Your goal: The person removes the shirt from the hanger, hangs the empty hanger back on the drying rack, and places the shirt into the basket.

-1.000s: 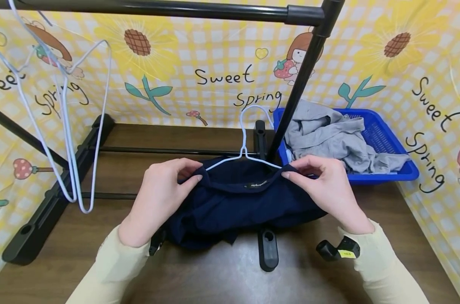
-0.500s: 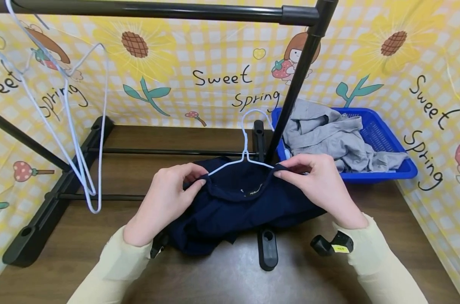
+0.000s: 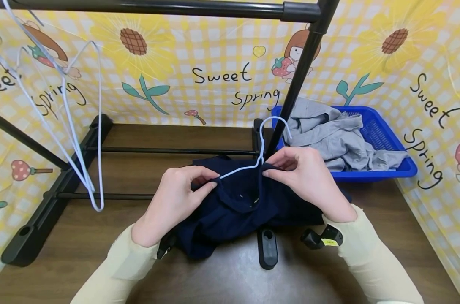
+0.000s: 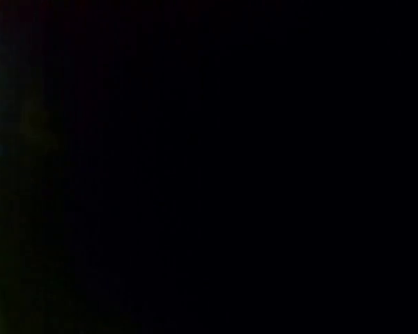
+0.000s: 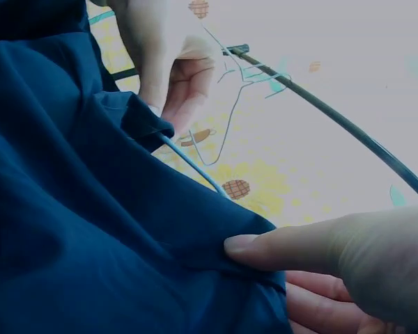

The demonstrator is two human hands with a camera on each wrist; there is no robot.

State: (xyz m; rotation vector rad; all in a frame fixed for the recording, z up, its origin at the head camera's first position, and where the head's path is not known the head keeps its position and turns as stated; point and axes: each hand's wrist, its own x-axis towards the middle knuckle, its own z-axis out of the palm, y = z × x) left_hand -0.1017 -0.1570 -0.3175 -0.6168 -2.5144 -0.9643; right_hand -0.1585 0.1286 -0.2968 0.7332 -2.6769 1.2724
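A dark navy shirt (image 3: 230,223) with a small label inside its neck opening hangs bunched between my hands in the head view. Inside that opening sits a pale blue wire hanger (image 3: 240,169), its hook standing up and leaning right. My left hand (image 3: 178,192) pinches the neckband at the left, thumb against fingers. At the right side of the neck, close to the hanger's hook, my right hand (image 3: 309,179) pinches the cloth. In the right wrist view my right thumb (image 5: 285,247) presses on the fabric. The hanger's lower part is hidden in the shirt, and the left wrist view is nearly black.
A black clothes rack (image 3: 214,10) stands ahead, with further wire hangers (image 3: 77,152) hanging at the left. Right of its post, a blue plastic basket (image 3: 378,126) holds grey clothes (image 3: 340,139). A rack foot (image 3: 268,249) lies below the shirt. Patterned yellow cloth (image 3: 222,101) forms the backdrop.
Both hands have come nearer each other, narrowing the neck opening. The hanger's hook has shifted right and slightly down, toward my right hand. Both hands keep their pinch on the shirt.
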